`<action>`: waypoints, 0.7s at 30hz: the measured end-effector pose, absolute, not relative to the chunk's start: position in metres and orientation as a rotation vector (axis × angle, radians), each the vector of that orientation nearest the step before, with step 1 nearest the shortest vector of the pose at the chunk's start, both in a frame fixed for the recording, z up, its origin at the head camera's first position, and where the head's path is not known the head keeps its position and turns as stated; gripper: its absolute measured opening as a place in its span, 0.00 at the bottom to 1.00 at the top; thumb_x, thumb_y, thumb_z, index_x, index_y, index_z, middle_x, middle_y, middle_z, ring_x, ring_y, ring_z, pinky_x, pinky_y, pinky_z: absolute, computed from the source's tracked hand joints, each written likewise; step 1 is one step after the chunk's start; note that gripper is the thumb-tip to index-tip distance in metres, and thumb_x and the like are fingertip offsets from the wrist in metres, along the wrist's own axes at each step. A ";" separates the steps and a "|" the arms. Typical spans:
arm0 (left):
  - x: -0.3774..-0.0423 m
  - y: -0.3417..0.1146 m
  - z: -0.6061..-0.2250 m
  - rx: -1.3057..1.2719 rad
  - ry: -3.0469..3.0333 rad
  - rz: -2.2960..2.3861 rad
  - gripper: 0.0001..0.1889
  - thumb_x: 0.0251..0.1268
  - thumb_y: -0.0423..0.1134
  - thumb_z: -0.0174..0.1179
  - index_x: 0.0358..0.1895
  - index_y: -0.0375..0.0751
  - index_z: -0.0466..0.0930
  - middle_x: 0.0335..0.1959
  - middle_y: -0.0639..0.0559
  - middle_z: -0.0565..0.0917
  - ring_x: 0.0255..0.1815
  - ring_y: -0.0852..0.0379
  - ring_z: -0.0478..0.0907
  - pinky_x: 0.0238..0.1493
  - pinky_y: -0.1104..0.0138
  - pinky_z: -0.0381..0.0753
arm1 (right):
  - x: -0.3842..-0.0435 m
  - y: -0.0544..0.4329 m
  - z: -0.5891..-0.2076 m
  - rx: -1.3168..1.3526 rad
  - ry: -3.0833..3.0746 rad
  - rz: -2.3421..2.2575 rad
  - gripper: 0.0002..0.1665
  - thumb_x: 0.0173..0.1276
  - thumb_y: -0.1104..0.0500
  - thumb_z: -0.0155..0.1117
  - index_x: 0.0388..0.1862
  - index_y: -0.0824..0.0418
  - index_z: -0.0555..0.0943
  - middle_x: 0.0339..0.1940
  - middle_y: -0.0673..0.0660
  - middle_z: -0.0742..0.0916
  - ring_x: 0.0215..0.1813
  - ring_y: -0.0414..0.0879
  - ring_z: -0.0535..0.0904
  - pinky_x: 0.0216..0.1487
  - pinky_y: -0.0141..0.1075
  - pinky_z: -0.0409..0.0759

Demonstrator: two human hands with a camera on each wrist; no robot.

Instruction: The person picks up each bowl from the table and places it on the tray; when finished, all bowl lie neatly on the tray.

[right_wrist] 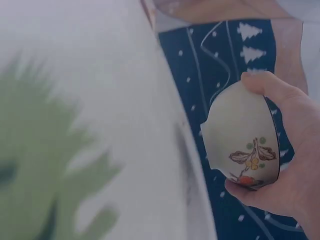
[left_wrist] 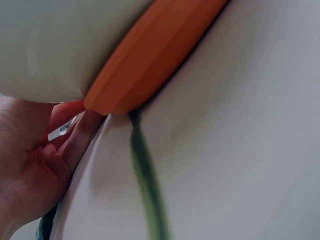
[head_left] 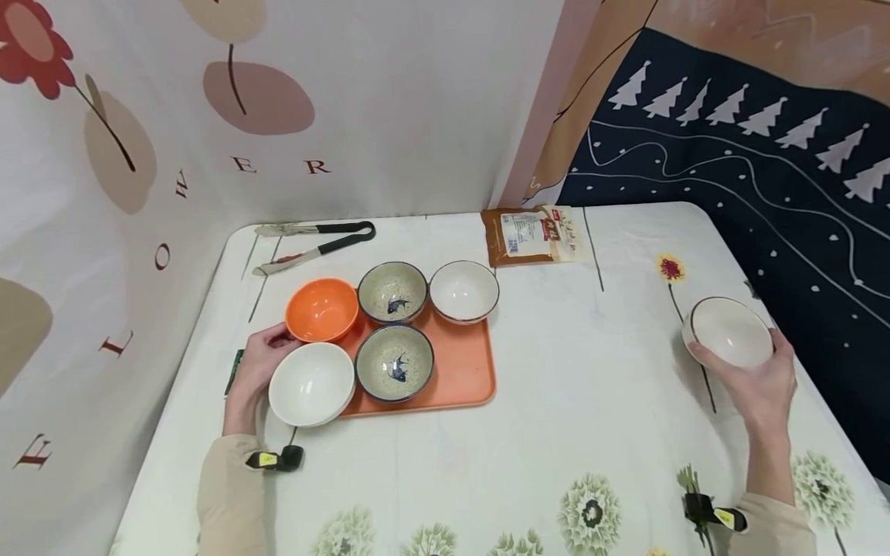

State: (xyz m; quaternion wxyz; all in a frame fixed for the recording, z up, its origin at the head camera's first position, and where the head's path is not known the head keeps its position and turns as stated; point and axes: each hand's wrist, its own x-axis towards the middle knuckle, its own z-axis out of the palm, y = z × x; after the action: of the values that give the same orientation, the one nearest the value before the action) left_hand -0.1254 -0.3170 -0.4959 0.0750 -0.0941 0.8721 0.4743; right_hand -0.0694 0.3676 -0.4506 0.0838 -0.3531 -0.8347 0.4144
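My right hand [head_left: 761, 382] holds a white bowl [head_left: 732, 332] above the table's right edge, thumb and fingers spread around it. In the right wrist view this bowl [right_wrist: 245, 135] is tipped sideways and shows a leaf-and-fruit print. My left hand [head_left: 260, 363] grips the left edge of an orange tray [head_left: 462, 371]; its fingertips are partly hidden. Beside it are an orange bowl [head_left: 322, 309] and a plain white bowl [head_left: 313, 384]. Two speckled bowls with blue fish, one rear [head_left: 392, 292] and one front [head_left: 394, 363], and a dark-rimmed white bowl [head_left: 464, 291] also stand on the tray.
Black-handled tongs [head_left: 341, 239] lie at the table's back left. A brown-and-clear food packet [head_left: 534, 235] rests at the back edge. Printed curtains [head_left: 417, 116] hang behind the white patterned tablecloth [head_left: 556, 371].
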 end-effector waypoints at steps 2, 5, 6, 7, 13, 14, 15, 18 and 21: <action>-0.125 -0.317 -0.495 -0.279 2.617 1.425 0.26 0.75 0.42 0.57 0.71 0.32 0.71 0.38 0.56 0.81 0.35 0.66 0.76 0.37 0.74 0.78 | -0.071 0.360 -0.445 -1.005 -2.512 1.245 0.66 0.55 0.43 0.78 0.84 0.47 0.47 0.83 0.57 0.59 0.80 0.57 0.58 0.76 0.55 0.61; -0.125 -0.317 -0.494 -0.286 2.607 1.425 0.27 0.76 0.43 0.56 0.72 0.33 0.70 0.40 0.54 0.81 0.36 0.66 0.76 0.37 0.74 0.79 | -0.072 0.346 -0.434 -0.897 -2.549 1.255 0.65 0.56 0.45 0.78 0.84 0.47 0.47 0.83 0.56 0.59 0.79 0.57 0.60 0.74 0.55 0.63; -0.126 -0.317 -0.495 -0.291 2.601 1.422 0.27 0.76 0.43 0.56 0.72 0.33 0.69 0.41 0.53 0.82 0.37 0.66 0.76 0.38 0.75 0.79 | -0.073 0.340 -0.430 -0.853 -2.561 1.262 0.65 0.57 0.45 0.78 0.84 0.48 0.48 0.83 0.57 0.60 0.78 0.58 0.61 0.73 0.56 0.64; -0.126 -0.317 -0.495 -0.297 2.597 1.418 0.28 0.76 0.43 0.56 0.73 0.34 0.69 0.43 0.51 0.82 0.37 0.65 0.76 0.38 0.75 0.79 | -0.073 0.335 -0.427 -0.813 -2.574 1.267 0.65 0.57 0.46 0.78 0.84 0.49 0.48 0.82 0.57 0.61 0.78 0.59 0.61 0.72 0.57 0.64; -0.126 -0.318 -0.497 -0.303 2.585 1.426 0.28 0.76 0.43 0.56 0.73 0.34 0.69 0.43 0.50 0.82 0.38 0.66 0.76 0.39 0.75 0.79 | -0.075 0.301 -0.414 -0.545 -2.642 1.312 0.67 0.55 0.49 0.81 0.84 0.53 0.49 0.81 0.62 0.62 0.77 0.64 0.62 0.68 0.64 0.65; -0.126 -0.318 -0.498 -0.303 2.584 1.428 0.28 0.76 0.43 0.56 0.73 0.34 0.69 0.42 0.52 0.81 0.37 0.66 0.76 0.38 0.75 0.79 | -0.076 0.296 -0.412 -0.499 -2.649 1.323 0.67 0.54 0.50 0.82 0.84 0.54 0.49 0.81 0.63 0.62 0.76 0.65 0.62 0.68 0.65 0.65; -0.126 -0.318 -0.498 -0.304 2.583 1.429 0.28 0.76 0.43 0.56 0.73 0.34 0.69 0.41 0.54 0.81 0.37 0.66 0.76 0.38 0.74 0.79 | -0.076 0.290 -0.411 -0.455 -2.657 1.329 0.68 0.53 0.50 0.82 0.84 0.54 0.49 0.81 0.64 0.63 0.76 0.66 0.62 0.67 0.66 0.64; -0.128 -0.318 -0.498 -0.317 2.577 1.422 0.28 0.76 0.44 0.56 0.73 0.35 0.69 0.42 0.53 0.81 0.37 0.65 0.76 0.38 0.74 0.79 | -0.077 0.273 -0.407 -0.328 -2.675 1.346 0.69 0.50 0.52 0.84 0.84 0.56 0.50 0.80 0.66 0.64 0.75 0.68 0.63 0.65 0.69 0.65; -0.129 -0.317 -0.497 -0.326 2.578 1.409 0.28 0.76 0.44 0.55 0.74 0.35 0.68 0.43 0.51 0.81 0.37 0.65 0.76 0.38 0.75 0.79 | -0.077 0.255 -0.405 -0.207 -2.696 1.351 0.70 0.47 0.53 0.85 0.83 0.57 0.52 0.78 0.68 0.66 0.73 0.70 0.65 0.63 0.71 0.67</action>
State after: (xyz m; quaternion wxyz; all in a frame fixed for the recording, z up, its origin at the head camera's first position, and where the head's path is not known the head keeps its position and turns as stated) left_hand -0.1287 -0.3173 -0.4975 0.0926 -0.1097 0.8685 0.4745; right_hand -0.0768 0.2553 -0.4055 0.0593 -0.0685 -0.8903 0.4462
